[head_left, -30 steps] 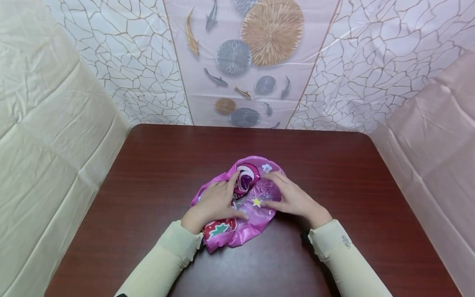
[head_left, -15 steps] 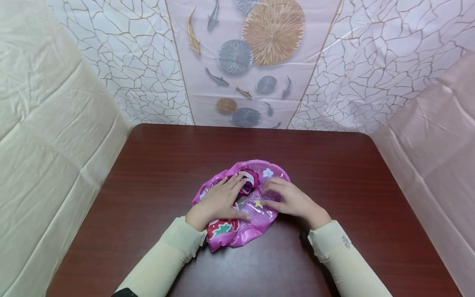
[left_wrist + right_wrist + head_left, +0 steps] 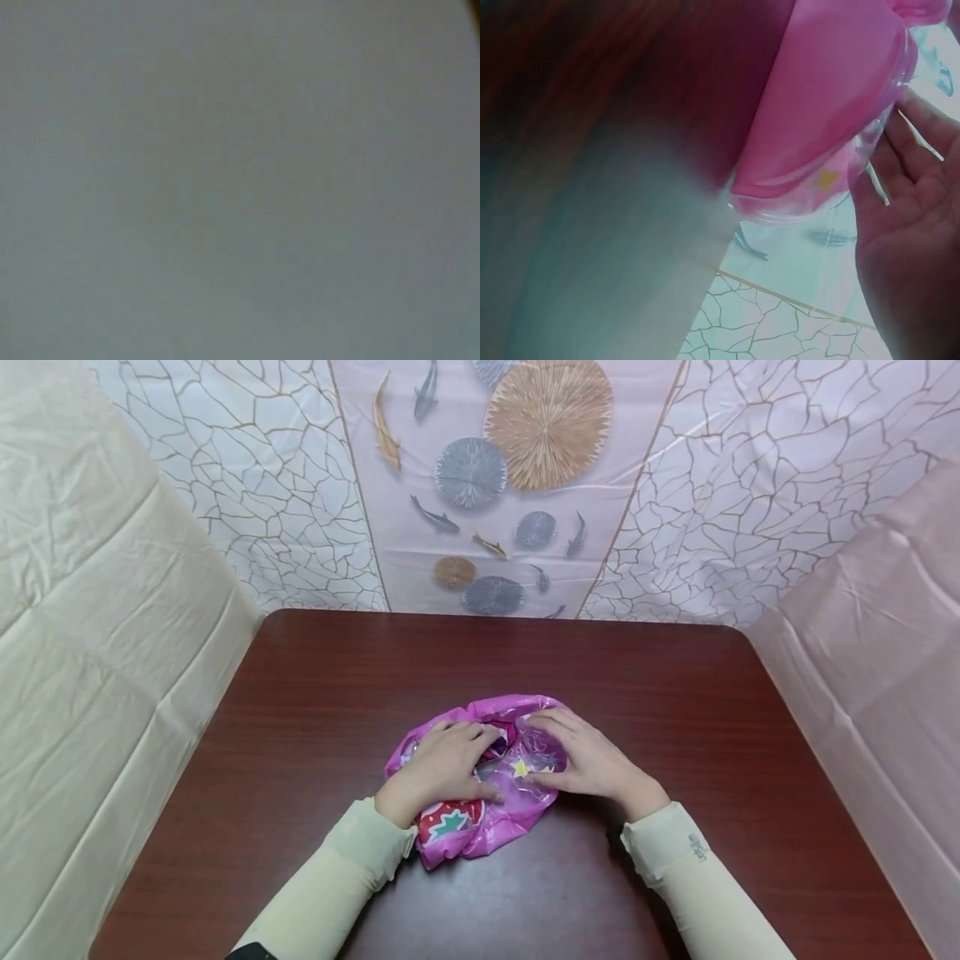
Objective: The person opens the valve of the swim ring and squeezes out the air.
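Partly, left hand (image 3: 441,767) and right hand (image 3: 592,760), each grip spread, hide the pink plastic (image 3: 501,837).

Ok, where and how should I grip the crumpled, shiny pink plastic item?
Probably pinch the pink plastic item by its near edge, coming from the wearer's side: it bunches there uncovered, while the left hand and right hand cover other parts.

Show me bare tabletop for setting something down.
Free: the table beyond the pink plastic up to the patterned panel; also outside and between the sleeves. Crowded: the middle, with left hand and right hand over the pink plastic.
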Motion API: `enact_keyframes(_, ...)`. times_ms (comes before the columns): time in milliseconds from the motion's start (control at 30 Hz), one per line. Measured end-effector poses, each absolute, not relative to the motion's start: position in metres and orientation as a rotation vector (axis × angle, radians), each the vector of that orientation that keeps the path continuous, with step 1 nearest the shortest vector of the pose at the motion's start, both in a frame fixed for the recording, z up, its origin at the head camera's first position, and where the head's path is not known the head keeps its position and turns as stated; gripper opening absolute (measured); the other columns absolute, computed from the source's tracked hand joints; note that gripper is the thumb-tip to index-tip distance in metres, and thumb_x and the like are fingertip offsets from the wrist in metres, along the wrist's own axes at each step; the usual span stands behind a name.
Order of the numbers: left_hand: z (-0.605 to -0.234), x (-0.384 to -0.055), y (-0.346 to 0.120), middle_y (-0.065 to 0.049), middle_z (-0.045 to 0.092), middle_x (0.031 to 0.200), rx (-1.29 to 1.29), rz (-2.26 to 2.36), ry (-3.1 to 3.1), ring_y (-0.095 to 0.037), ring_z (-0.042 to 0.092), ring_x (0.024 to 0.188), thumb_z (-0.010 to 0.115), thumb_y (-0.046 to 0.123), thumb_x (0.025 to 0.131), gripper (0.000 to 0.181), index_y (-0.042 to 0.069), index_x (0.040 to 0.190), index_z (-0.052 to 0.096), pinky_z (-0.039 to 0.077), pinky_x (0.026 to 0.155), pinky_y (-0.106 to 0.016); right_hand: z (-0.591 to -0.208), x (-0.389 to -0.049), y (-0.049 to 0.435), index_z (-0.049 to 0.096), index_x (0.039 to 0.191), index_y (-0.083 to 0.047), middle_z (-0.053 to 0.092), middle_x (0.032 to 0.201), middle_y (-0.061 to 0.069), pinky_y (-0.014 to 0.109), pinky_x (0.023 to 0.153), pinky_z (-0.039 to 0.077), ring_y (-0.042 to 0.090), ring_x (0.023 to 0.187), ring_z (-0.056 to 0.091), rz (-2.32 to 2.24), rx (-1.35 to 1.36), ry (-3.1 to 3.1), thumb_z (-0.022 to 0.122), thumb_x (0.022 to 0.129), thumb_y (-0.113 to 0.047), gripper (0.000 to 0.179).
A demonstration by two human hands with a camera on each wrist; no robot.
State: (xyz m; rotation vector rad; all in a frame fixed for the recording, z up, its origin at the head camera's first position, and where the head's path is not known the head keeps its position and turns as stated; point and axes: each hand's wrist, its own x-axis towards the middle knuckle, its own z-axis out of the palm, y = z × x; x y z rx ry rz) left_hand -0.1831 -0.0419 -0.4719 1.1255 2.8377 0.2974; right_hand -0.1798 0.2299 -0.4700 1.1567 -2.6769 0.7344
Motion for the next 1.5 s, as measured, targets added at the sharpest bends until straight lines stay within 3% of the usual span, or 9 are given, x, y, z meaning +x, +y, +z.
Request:
enact_keyframes(100,-0.4733,-0.1829,-0.0439,-0.003,0.045,0.15,1.172,0.33,2.85,-0.026,0.036,0.143,0.061,0.08,0.078,0.092,0.019,0.146,0.053,0.028,0.118,-0.05,-0.4709,-0.1805,0.2294,0.061,0.134,-0.009,0.059,0.135,0.004,0.044,0.112,0.039,0.022,0.131,0.049,0.751,1.189,-2.692,0.082,0.08,-0.048,0.07)
enact_keyframes(167,-0.4746,-0.1829,-0.0451,-0.006,0.039,0.155,1.196,0.365,2.844,-0.028,0.028,0.148,0.056,0.082,0.08,0.092,0.017,0.145,0.055,0.025,0.119,-0.05,-0.4718,-0.1813,0.229,0.063,0.132,-0.009,0.06,0.132,0.003,0.044,0.111,0.04,0.02,0.129,0.051,0.753,1.205,-2.703,0.083,0.081,-0.045,0.065)
enact_keyframes(267,-0.4763,-0.1832,-0.0454,-0.008,0.024,0.166,1.205,0.399,2.808,-0.028,0.014,0.154,0.05,0.082,0.084,0.099,0.012,0.153,0.043,0.013,0.122,-0.051,-0.4728,-0.1827,0.2286,0.064,0.13,-0.009,0.061,0.131,0.002,0.043,0.11,0.041,0.018,0.127,0.052,0.754,1.205,-2.733,0.083,0.082,-0.042,0.061)
enact_keyframes(400,-0.4766,-0.1833,-0.0445,-0.007,0.02,0.167,1.185,0.376,2.745,-0.024,0.017,0.153,0.048,0.08,0.087,0.101,0.012,0.16,0.027,0.007,0.123,-0.05,-0.4744,-0.1834,0.2282,0.067,0.128,-0.011,0.062,0.129,0.001,0.042,0.109,0.043,0.017,0.124,0.054,0.755,1.172,-2.801,0.081,0.083,-0.043,0.057)
enact_keyframes(633,-0.4744,-0.1832,-0.0409,-0.002,0.02,0.167,1.093,0.309,2.714,-0.021,0.015,0.153,0.054,0.079,0.084,0.095,0.023,0.159,0.034,0.007,0.123,-0.049,-0.4772,-0.1844,0.2262,0.068,0.124,-0.014,0.064,0.123,-0.003,0.039,0.105,0.047,0.013,0.117,0.058,0.812,1.142,-2.878,0.081,0.085,-0.042,0.049)
enact_keyframes(800,-0.4761,-0.1838,-0.0382,0.0,0.017,0.167,1.078,0.238,2.712,-0.019,0.012,0.154,0.052,0.081,0.084,0.096,0.026,0.159,0.031,0.004,0.124,-0.048,-0.4776,-0.1859,0.225,0.068,0.123,-0.014,0.065,0.122,-0.003,0.039,0.104,0.047,0.012,0.116,0.058,0.842,1.144,-2.904,0.081,0.085,-0.042,0.049)
enact_keyframes(1500,-0.4701,-0.1824,-0.0374,0.0,0.02,0.166,1.061,0.196,2.704,-0.019,0.014,0.153,0.053,0.079,0.085,0.093,0.025,0.158,0.034,0.004,0.124,-0.048,-0.4758,-0.1863,0.2199,0.068,0.122,-0.013,0.065,0.122,-0.001,0.041,0.104,0.047,0.016,0.117,0.058,0.857,1.136,-2.952,0.081,0.085,-0.038,0.046)
